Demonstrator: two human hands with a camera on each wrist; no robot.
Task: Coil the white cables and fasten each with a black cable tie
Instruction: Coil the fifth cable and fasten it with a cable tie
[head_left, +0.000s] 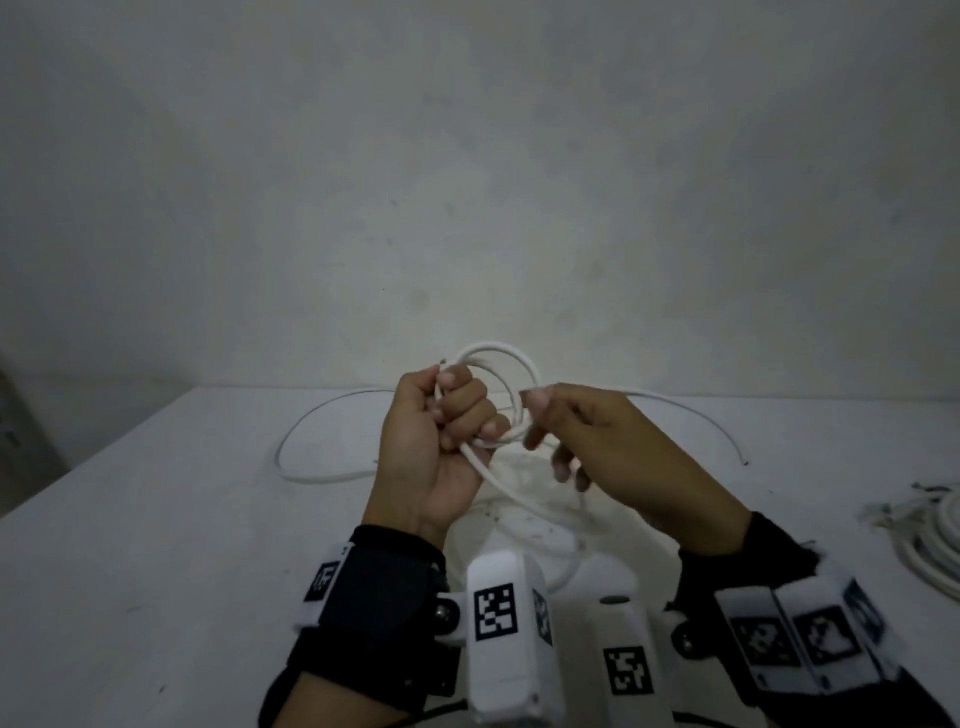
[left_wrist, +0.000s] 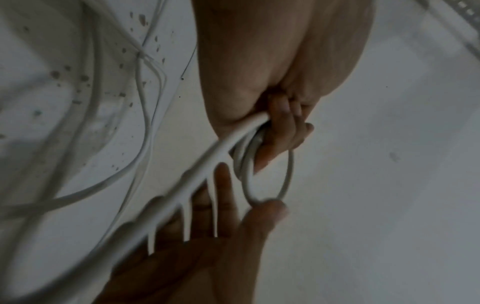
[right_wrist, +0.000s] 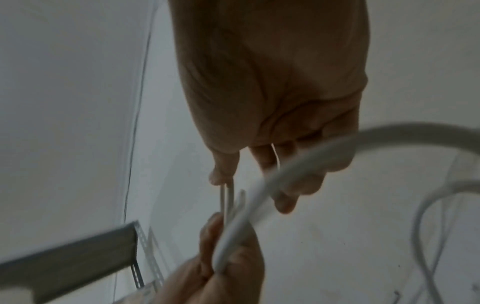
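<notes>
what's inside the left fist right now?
The left hand grips several turns of the white cable; the loops stick out above the fingers and a cut end pokes out by the thumb. How many turns are inside is hidden. No black tie is visible.

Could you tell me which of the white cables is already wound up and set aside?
The coiled bundle at the table's right edge; the others are loose or held.

Both bare hands wore black wrist wraps (head_left: 379, 587); white camera housings (head_left: 511, 634) bearing black-and-white square markers were strapped on; a silver screw (head_left: 444, 614) showed at one mount.
</notes>
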